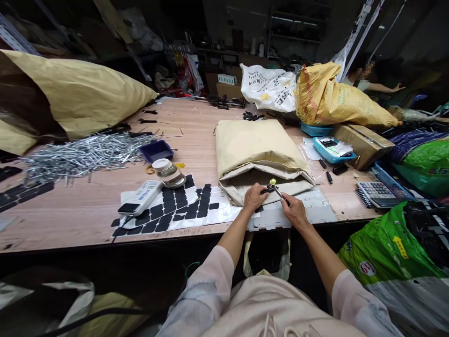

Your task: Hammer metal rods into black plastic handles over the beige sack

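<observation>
My right hand [295, 211] is closed around the dark handle of a small hammer-like tool [277, 191] with a metal shaft and a round yellow end [272, 181]. Close beside the tool's head, my left hand [255, 197] pinches a small black part [265, 190]; its exact kind is too small to make out. Both hands are over the table's front edge, at the mouth of a large beige paper sack [250, 140] lying flat. Beneath them lies a grey-white sheet [312, 208]. I cannot tell whether the tool and the black part touch.
Left are a heap of metal rods [84, 157], a dark blue tray [156, 150], a lidded jar [170, 174], a white handheld device [141, 197] and black pad sheets [180, 199]. Right are a blue basket [333, 149], a cardboard box [365, 145], a calculator [377, 193] and a green sack [382, 243].
</observation>
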Tool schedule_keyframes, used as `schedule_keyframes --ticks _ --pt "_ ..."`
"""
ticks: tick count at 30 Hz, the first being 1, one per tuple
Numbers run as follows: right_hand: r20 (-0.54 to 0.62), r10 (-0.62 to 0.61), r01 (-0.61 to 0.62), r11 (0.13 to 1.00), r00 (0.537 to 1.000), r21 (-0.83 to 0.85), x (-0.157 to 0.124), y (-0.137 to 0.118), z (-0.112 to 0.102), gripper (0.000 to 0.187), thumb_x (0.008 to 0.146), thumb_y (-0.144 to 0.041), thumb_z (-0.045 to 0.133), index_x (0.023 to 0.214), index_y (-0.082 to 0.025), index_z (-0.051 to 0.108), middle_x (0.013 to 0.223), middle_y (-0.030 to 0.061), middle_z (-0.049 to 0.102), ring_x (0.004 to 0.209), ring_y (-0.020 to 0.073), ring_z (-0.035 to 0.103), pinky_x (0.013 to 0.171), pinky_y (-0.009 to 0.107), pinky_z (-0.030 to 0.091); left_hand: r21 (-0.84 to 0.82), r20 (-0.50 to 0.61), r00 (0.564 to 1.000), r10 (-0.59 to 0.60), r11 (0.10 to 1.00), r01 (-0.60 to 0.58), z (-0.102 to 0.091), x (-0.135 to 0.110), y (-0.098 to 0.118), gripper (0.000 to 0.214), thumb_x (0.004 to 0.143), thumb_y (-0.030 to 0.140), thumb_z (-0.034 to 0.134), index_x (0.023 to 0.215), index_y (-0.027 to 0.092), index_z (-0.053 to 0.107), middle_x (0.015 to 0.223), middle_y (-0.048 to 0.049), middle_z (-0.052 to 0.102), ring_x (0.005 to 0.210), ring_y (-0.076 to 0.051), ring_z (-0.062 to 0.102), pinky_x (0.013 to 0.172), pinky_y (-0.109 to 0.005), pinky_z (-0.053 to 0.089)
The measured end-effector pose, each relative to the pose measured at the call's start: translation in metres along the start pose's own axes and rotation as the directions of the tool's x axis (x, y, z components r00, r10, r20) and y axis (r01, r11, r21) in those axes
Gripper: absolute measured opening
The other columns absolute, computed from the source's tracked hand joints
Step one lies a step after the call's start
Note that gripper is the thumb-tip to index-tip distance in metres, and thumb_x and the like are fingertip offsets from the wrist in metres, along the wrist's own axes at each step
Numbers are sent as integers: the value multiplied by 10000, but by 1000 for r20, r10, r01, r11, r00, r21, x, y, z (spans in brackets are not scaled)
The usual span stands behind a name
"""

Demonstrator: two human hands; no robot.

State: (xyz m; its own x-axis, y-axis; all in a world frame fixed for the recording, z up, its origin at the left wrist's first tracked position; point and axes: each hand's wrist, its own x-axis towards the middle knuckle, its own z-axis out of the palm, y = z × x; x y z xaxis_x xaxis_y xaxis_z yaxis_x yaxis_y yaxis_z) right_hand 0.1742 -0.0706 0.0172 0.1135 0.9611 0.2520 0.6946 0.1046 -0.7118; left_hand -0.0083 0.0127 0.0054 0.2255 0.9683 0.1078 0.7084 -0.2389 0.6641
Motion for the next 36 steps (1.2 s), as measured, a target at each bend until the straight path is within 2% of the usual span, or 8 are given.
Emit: schedule_keyframes --ticks 5,8,11,20,24,28,32,36 --pt "6 83 -83 992 997 99 3 5 2 277 861 -353 590 1069 -271 753 1058 65 760 999 285 685 925 420 535 -27 -1 1000 8 1000 -8 1 2 -4 227 834 313 687 1046 289 766 948 -6 634 875 -152 604 761 -253 440" --pt "25 216 -215 942 976 257 13 10 -4 333 842 -414 590 1077 -233 740 842 41 739 699 212 676 618 314 568 -24 -9 999 38 999 -38 2 2 -6 206 833 308 671 1013 273 767 951 -8 639 889 -155 609 772 -259 439" --pt "87 335 -340 843 938 418 24 16 -11 378 830 -462 566 1056 -196 711 679 -13 639 438 122 539 358 224 419 -16 -19 999 48 999 -48 2 2 -8 205 828 295 653 1002 255 756 948 -8 641 886 -157 612 776 -264 440" --pt "189 376 -410 687 907 600 40 43 -15 376 725 -529 685 850 -181 612 551 -54 570 367 100 516 298 182 376 -36 -54 980 190 981 -192 -5 -5 -5 147 813 324 655 870 219 740 844 -23 648 844 -172 619 797 -292 466" --pt "190 375 -409 683 907 605 41 46 -13 388 729 -555 680 825 -188 595 547 -53 573 364 95 516 296 175 368 -53 -96 900 425 901 -431 -16 -51 8 162 839 341 635 898 223 730 834 -51 650 820 -183 618 784 -318 488" --pt "187 374 -407 682 908 607 41 47 -12 380 735 -540 684 836 -182 603 554 -52 578 372 92 521 303 171 372 -57 12 835 550 834 -548 -11 -123 9 175 894 333 581 971 253 717 764 -43 646 715 -165 625 668 -281 495" --pt "188 375 -408 683 908 606 41 47 -12 369 742 -522 679 857 -178 612 558 -52 583 375 95 525 305 176 383 -5 103 919 381 924 -383 20 -171 -15 212 937 320 528 1045 297 709 791 -23 684 693 -160 674 612 -250 496" --pt "187 372 -405 684 909 607 41 47 -11 376 744 -530 678 865 -181 609 560 -53 583 378 92 525 312 172 383 147 186 969 162 971 -190 56 -180 -48 243 951 297 478 986 303 719 877 -34 733 805 -204 721 666 -266 520"
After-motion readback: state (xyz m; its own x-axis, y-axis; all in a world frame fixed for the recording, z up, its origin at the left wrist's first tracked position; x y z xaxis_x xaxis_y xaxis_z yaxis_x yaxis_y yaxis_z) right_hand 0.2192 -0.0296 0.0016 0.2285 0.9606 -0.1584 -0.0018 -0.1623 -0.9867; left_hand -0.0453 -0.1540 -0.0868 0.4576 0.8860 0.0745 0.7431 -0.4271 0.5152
